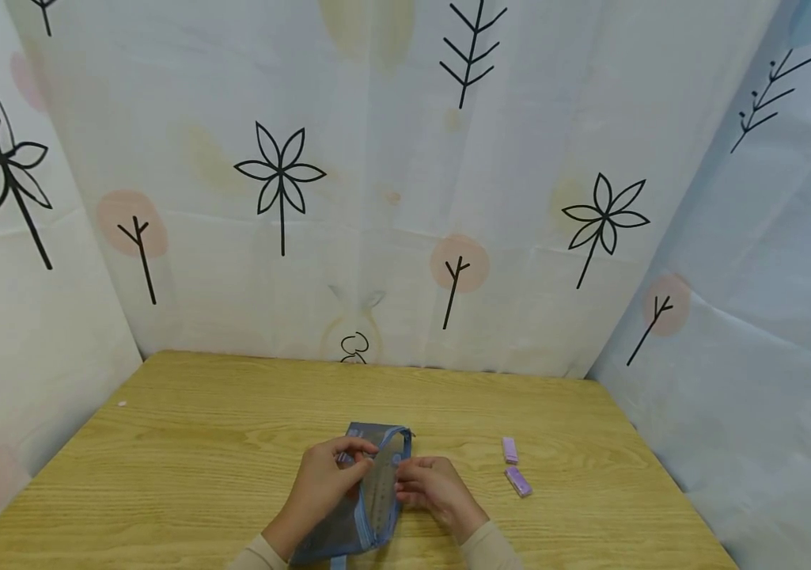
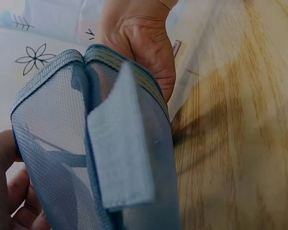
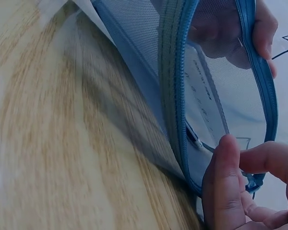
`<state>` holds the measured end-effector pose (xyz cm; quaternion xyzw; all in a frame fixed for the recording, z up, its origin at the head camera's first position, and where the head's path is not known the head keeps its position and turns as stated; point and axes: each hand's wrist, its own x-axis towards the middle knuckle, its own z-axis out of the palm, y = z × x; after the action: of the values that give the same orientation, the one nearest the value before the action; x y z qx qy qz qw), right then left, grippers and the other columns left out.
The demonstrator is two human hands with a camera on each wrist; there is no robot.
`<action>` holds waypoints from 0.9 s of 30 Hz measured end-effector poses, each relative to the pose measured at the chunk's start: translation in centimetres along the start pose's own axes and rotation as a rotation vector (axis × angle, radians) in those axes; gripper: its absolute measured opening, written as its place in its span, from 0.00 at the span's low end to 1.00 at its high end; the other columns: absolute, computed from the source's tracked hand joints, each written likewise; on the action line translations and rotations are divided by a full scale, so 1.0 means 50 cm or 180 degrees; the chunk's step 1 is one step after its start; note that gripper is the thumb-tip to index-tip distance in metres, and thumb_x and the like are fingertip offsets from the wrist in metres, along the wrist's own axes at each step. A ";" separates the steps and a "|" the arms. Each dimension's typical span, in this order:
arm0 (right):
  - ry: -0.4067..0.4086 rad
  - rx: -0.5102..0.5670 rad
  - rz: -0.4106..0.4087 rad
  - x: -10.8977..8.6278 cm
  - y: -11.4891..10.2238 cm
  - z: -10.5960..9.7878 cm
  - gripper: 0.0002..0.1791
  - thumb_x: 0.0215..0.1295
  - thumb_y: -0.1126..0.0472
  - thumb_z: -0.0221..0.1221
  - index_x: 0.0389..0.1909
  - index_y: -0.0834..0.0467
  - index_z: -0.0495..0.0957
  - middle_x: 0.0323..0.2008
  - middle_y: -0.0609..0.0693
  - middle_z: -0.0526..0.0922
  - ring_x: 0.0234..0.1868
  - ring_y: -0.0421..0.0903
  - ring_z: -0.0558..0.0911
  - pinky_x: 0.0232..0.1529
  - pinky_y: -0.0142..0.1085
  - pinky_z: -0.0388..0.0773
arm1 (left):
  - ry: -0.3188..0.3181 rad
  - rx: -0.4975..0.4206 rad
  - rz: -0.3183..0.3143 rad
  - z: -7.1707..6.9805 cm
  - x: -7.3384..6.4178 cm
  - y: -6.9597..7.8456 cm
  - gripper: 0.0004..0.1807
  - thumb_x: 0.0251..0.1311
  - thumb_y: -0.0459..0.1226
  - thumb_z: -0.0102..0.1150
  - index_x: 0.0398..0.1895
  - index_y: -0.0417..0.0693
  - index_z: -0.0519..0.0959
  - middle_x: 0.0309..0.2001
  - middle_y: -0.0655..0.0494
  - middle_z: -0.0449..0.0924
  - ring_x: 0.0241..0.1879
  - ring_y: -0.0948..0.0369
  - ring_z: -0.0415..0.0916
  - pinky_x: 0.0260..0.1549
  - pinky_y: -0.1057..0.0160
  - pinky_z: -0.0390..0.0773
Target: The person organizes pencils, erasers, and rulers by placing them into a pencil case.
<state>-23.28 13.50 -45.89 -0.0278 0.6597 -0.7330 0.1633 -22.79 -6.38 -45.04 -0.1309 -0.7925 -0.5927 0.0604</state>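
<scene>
A blue mesh zip pouch (image 1: 330, 534) lies tilted on the table, its zipper open. My left hand (image 1: 330, 471) grips the pouch's left zipper edge; in the right wrist view its fingers (image 3: 264, 33) curl over that edge. At the right edge is my right hand (image 1: 437, 487), its thumb and index finger (image 3: 266, 158) pinching the rim by the zipper's end. Inside the pouch shows a clear ruler (image 3: 199, 96) with printed markings, and a slim dark item (image 3: 194, 136) lies beside it. A pale fabric tab (image 2: 122, 148) sticks out from the pouch's end.
Two small lilac blocks (image 1: 518, 481) lie on the wooden table (image 1: 234, 419) to the right of the pouch. Far left, near the table's edge, is a tiny pale scrap (image 1: 123, 404). Patterned cloth (image 1: 377, 198) hangs behind and along both sides.
</scene>
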 end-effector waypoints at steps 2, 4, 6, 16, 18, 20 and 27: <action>-0.0009 0.0000 0.0011 0.000 0.000 0.002 0.17 0.67 0.69 0.54 0.50 0.80 0.72 0.26 0.48 0.80 0.28 0.36 0.81 0.32 0.26 0.82 | 0.0002 -0.0061 -0.0063 0.000 0.002 -0.001 0.08 0.53 0.30 0.65 0.38 0.41 0.85 0.27 0.54 0.78 0.13 0.65 0.72 0.13 0.66 0.77; -0.0006 -0.0014 0.0008 0.000 0.001 0.005 0.17 0.67 0.69 0.54 0.50 0.80 0.72 0.26 0.48 0.81 0.28 0.36 0.82 0.32 0.26 0.82 | -0.0008 -0.0128 -0.0141 -0.001 0.003 -0.002 0.09 0.53 0.31 0.65 0.38 0.41 0.85 0.28 0.54 0.78 0.13 0.65 0.71 0.13 0.66 0.77; 0.0006 -0.0031 -0.0003 0.000 0.003 0.007 0.16 0.66 0.70 0.54 0.49 0.79 0.72 0.26 0.48 0.81 0.28 0.37 0.82 0.33 0.27 0.83 | -0.0013 -0.0172 -0.0196 -0.001 0.003 -0.002 0.09 0.53 0.31 0.65 0.39 0.40 0.85 0.28 0.54 0.77 0.13 0.65 0.70 0.14 0.67 0.77; 0.0228 -0.0143 -0.0120 0.002 0.015 0.022 0.15 0.65 0.72 0.54 0.47 0.80 0.73 0.27 0.51 0.82 0.28 0.39 0.83 0.34 0.31 0.85 | -0.0023 -0.0185 -0.0227 0.002 0.001 -0.001 0.09 0.54 0.31 0.64 0.39 0.39 0.84 0.29 0.54 0.77 0.14 0.67 0.70 0.15 0.67 0.79; 0.0280 -0.0207 -0.0159 0.004 0.017 0.025 0.15 0.64 0.72 0.55 0.47 0.81 0.74 0.27 0.52 0.83 0.28 0.39 0.83 0.33 0.32 0.85 | -0.0036 -0.0181 -0.0221 0.003 0.001 -0.001 0.10 0.54 0.32 0.65 0.40 0.39 0.84 0.30 0.54 0.77 0.14 0.67 0.69 0.15 0.67 0.79; 0.0327 -0.0285 -0.0193 0.005 0.019 0.027 0.15 0.64 0.72 0.55 0.47 0.81 0.74 0.29 0.53 0.84 0.28 0.40 0.84 0.33 0.33 0.85 | -0.0047 -0.0174 -0.0215 0.003 0.000 -0.002 0.10 0.55 0.32 0.65 0.40 0.38 0.84 0.30 0.54 0.77 0.14 0.67 0.69 0.15 0.67 0.79; 0.0435 -0.0472 -0.0233 0.008 0.024 0.033 0.14 0.61 0.73 0.58 0.45 0.79 0.76 0.31 0.58 0.86 0.27 0.42 0.85 0.31 0.35 0.86 | -0.0068 -0.0113 -0.0195 0.004 -0.001 0.000 0.09 0.54 0.32 0.65 0.39 0.40 0.84 0.30 0.54 0.78 0.13 0.67 0.68 0.15 0.66 0.78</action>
<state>-23.00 11.73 -46.94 -0.0139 0.7203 -0.6878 0.0884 -22.75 -6.20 -45.10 -0.1140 -0.7860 -0.6068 0.0314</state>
